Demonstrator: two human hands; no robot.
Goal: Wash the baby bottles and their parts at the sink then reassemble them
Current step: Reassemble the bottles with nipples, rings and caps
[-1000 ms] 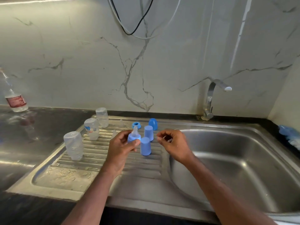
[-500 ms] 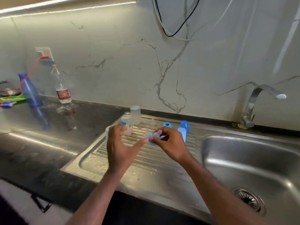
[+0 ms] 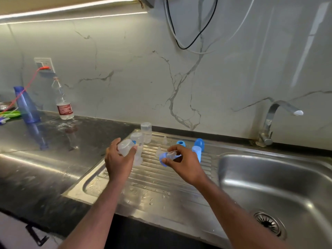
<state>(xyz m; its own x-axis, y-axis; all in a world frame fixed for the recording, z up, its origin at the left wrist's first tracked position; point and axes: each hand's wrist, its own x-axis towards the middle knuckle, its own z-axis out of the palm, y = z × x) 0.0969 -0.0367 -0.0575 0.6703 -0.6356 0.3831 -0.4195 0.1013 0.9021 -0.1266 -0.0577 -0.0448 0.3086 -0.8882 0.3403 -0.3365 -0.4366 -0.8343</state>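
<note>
My left hand grips a clear baby bottle, tilted above the ribbed drainboard. My right hand pinches a blue collar with a clear teat in it, just right of that bottle. Two more clear bottles stand upside down at the back of the drainboard, one partly hidden behind my left hand. A loose clear teat, a blue ring and blue caps sit behind my right hand.
The steel sink basin with its drain lies to the right, under a chrome tap. On the dark counter to the left stand a water bottle and a blue bottle. Cables hang on the marble wall.
My left hand has taken hold of a clear bottle and lifted it off the drainboard. My right hand keeps the blue collar with teat. The view has swung left.
</note>
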